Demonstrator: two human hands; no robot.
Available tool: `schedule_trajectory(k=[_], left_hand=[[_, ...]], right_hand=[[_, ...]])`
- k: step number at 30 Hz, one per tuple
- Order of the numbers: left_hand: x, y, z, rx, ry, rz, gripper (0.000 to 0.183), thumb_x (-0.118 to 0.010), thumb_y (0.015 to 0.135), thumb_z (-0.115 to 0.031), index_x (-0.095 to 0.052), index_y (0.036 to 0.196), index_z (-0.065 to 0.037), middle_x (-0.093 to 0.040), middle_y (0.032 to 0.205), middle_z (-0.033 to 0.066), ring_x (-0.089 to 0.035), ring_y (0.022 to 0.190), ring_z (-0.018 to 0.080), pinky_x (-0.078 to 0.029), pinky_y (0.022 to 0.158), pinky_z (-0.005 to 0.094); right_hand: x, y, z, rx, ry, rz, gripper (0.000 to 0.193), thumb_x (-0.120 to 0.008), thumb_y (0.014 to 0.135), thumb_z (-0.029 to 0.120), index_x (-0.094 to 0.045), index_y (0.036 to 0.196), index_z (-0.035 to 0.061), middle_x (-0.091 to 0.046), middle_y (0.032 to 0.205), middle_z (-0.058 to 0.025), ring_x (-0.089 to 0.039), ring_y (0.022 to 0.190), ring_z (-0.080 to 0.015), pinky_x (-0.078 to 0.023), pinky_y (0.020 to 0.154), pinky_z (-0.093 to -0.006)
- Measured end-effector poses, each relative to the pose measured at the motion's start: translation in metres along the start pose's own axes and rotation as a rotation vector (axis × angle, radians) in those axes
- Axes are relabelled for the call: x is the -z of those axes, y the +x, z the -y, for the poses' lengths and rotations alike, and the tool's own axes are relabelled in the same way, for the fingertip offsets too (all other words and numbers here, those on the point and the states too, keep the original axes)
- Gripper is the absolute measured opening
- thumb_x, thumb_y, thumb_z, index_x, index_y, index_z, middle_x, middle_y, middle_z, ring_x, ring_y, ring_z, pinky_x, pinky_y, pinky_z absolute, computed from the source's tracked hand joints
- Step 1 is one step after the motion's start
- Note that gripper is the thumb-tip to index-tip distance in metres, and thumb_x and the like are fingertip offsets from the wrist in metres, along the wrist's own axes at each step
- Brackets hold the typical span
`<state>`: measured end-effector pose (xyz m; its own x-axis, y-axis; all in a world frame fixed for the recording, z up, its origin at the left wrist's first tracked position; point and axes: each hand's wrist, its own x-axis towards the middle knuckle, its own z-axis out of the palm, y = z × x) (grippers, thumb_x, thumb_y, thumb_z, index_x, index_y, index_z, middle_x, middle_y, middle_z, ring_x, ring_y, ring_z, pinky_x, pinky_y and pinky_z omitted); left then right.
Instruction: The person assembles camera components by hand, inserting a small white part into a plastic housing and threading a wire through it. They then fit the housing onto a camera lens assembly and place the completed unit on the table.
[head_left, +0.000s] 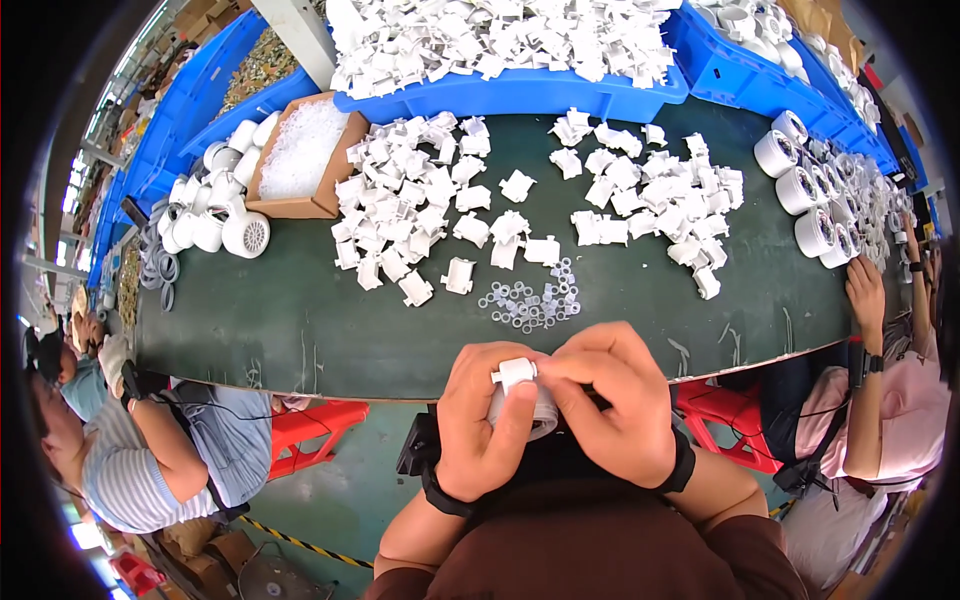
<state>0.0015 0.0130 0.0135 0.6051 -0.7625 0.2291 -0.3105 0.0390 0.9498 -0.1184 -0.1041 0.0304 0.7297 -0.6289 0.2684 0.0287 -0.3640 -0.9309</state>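
In front of my body, just off the table's near edge, my left hand (pixel 468 425) grips a white plastic fitting (pixel 515 374). Its thumb presses on the fitting. Below it, partly covered by the fingers, shows a round white piece (pixel 544 418); whether the two are joined I cannot tell. My right hand (pixel 628 405) is closed in a pinch at the fitting's right end, and what its fingertips hold is too small to make out. Small clear rings (pixel 530 305) lie scattered on the table just beyond my hands.
White fittings lie in a left pile (pixel 395 190) and a right pile (pixel 670 190) on the green table (pixel 270 320). Behind stands a blue bin (pixel 510 95) heaped with them. A cardboard box (pixel 300 205) holds clear bits. White round housings (pixel 815 232) stand right. People sit on both sides.
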Motion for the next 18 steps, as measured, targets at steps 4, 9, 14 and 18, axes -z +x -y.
schedule_trajectory(k=[4,9,14,18], left_hand=[[0.008,0.005,-0.005,-0.247,0.354,0.026,0.021,-0.064,0.089,-0.011,-0.068,0.106,0.001,-0.068,0.102,0.0148,-0.061,0.092,0.0284,-0.049,0.084,0.0364],[0.007,0.011,-0.003,-0.337,0.545,0.119,0.033,-0.075,0.082,-0.012,-0.069,0.114,-0.006,-0.069,0.103,0.0071,-0.063,0.091,0.0278,-0.049,0.079,0.0393],[0.004,0.012,-0.004,-0.337,0.513,0.087,0.033,-0.073,0.079,-0.007,-0.07,0.112,-0.005,-0.069,0.101,0.0093,-0.063,0.088,0.0297,-0.05,0.078,0.0394],[0.002,0.01,-0.005,-0.324,0.491,0.058,0.03,-0.072,0.078,-0.002,-0.071,0.108,-0.004,-0.069,0.099,0.0114,-0.063,0.086,0.0314,-0.051,0.076,0.0392]], right_hand=[[0.016,0.007,0.003,0.284,-0.296,0.066,0.024,-0.075,0.082,-0.007,-0.073,0.102,0.0046,-0.066,0.1,-0.0092,-0.063,0.087,-0.0274,-0.051,0.072,-0.0343],[0.039,0.045,-0.012,0.219,-0.515,0.054,0.012,-0.069,0.088,-0.001,-0.072,0.1,0.002,-0.068,0.089,-0.0124,-0.065,0.083,-0.0336,-0.052,0.074,-0.0393],[0.026,0.068,-0.05,0.14,-0.555,0.05,0.01,-0.068,0.091,0.002,-0.071,0.1,0.0015,-0.066,0.091,-0.0116,-0.065,0.081,-0.032,-0.051,0.072,-0.038],[0.024,0.069,-0.055,0.148,-0.592,0.051,0.01,-0.068,0.091,0.003,-0.071,0.101,0.0024,-0.064,0.091,-0.011,-0.064,0.078,-0.0301,-0.051,0.069,-0.0367]])
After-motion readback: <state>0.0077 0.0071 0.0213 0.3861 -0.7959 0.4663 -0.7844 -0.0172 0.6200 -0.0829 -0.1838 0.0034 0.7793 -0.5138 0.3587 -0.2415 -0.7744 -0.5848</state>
